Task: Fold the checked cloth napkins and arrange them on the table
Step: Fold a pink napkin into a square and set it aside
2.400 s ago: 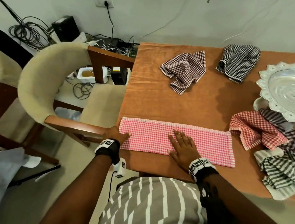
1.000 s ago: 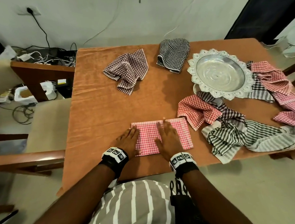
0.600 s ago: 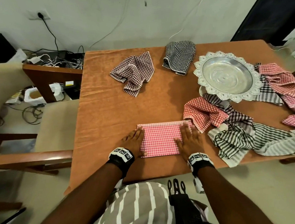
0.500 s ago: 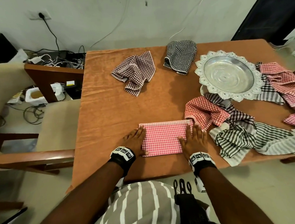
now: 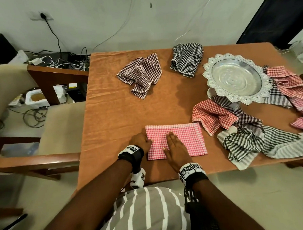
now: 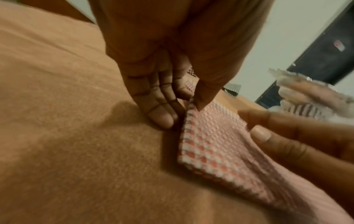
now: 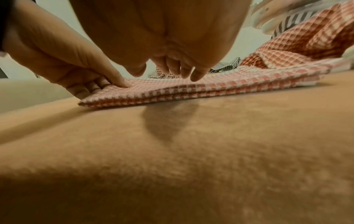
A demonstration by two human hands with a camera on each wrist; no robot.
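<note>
A pink checked napkin (image 5: pixel 184 139), folded to a rectangle, lies near the front edge of the orange-covered table (image 5: pixel 117 107). My left hand (image 5: pixel 141 141) is at its left edge. In the left wrist view the thumb (image 6: pixel 201 100) sits on top of the napkin (image 6: pixel 210 144), with the fingers (image 6: pixel 161 116) curled against the edge, pinching it. My right hand (image 5: pixel 174 146) lies flat on the left half of the napkin, fingers straight. The right wrist view shows its fingertips (image 7: pixel 195 75) touching the stacked layers (image 7: pixel 191 91).
A crumpled brown checked napkin (image 5: pixel 140 75) and a black checked one (image 5: pixel 186 59) lie at the back. A silver tray (image 5: pixel 213 80) stands at the right, with red checked (image 5: pixel 213 115) and striped cloths (image 5: pixel 249 140) heaped around it. A cushioned chair (image 5: pixel 52 119) stands left of the table.
The long pink strip has been folded in half to a rectangle. My right hand has slid from the napkin's right edge to its left half. The left hand stays at the left edge.
</note>
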